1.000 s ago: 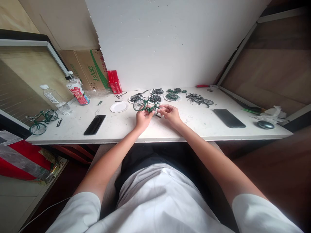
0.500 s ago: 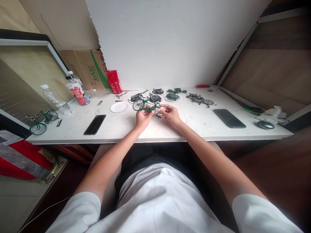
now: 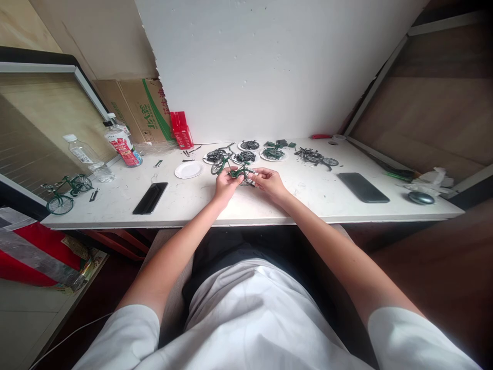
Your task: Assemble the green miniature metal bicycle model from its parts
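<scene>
A small green model bicycle (image 3: 219, 165) is held just over the near middle of the white table. My left hand (image 3: 226, 186) is closed on the middle of its frame, thumb and fingers pinching it. At the bicycle's right end, my right hand (image 3: 269, 182) has its thumb and fingers closed at the spoked wheel. The fingers partly cover that wheel, and any small part between them is too small to make out. Behind the hands stand white plates of bicycle parts, among them a plate of black wheels (image 3: 246, 156) and a plate of green parts (image 3: 273, 154).
Another green model bicycle (image 3: 67, 192) stands at the table's left end, near plastic bottles (image 3: 122, 146). A phone (image 3: 150, 198) and a bare white plate (image 3: 189, 169) lie left of my hands. To the right are loose black parts (image 3: 316, 157), a dark phone-like slab (image 3: 363, 187) and a mouse (image 3: 421, 198).
The bicycle has turned, so its left wheel now shows narrower and at more of an angle. My right hand has shifted slightly left, closer against the right wheel. My left hand keeps its grip.
</scene>
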`<state>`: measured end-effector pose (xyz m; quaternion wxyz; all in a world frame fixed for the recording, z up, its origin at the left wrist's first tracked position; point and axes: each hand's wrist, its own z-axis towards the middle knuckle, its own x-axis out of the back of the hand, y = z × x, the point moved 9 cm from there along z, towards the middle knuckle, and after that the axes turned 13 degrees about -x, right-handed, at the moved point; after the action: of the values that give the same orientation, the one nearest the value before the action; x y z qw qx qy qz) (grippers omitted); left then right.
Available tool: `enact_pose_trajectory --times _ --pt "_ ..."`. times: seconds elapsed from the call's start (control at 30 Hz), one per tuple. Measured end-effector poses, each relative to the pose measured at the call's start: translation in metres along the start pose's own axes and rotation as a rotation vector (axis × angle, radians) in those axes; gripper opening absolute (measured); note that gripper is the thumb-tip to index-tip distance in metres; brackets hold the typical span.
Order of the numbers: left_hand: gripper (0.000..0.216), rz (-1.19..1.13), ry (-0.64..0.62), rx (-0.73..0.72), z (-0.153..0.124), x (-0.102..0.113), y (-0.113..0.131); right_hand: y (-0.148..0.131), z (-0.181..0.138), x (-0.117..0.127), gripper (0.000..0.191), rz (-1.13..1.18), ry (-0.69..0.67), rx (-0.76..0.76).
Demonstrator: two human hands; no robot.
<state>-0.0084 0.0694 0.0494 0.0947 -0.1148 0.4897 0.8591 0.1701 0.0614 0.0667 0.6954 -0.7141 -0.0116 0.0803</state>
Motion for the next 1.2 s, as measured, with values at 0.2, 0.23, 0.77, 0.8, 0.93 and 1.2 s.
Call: enact_pose_trajectory --times 0.2,0.23,0.77,0.8,0.93,1.2 --pt "0.058 -0.059 -0.038 0.083 -0.002 -0.006 -0.002 -0.004 -0.003 0.0 0.065 -0.032 0.029 0.048" --pt "0.058 -0.064 -0.054 0.083 -0.003 -0.008 -0.001 -0.004 -0.003 0.0 0.065 -0.031 0.028 0.049" --pt "0.069 -0.036 -0.023 0.005 -0.003 -0.007 0.006 -0.005 0.0 0.005 0.064 -0.025 0.056 0.078" --pt "0.069 -0.036 -0.021 0.001 -0.003 -0.007 0.006 -0.005 0.001 0.005 0.063 -0.021 0.054 0.083" --pt "0.069 -0.036 -0.025 -0.03 -0.002 -0.007 0.006 -0.006 0.001 0.006 0.061 0.0 0.059 0.108" --pt "0.068 -0.036 -0.053 -0.056 -0.001 -0.008 0.006 -0.007 0.0 0.005 0.061 0.011 0.045 0.108"
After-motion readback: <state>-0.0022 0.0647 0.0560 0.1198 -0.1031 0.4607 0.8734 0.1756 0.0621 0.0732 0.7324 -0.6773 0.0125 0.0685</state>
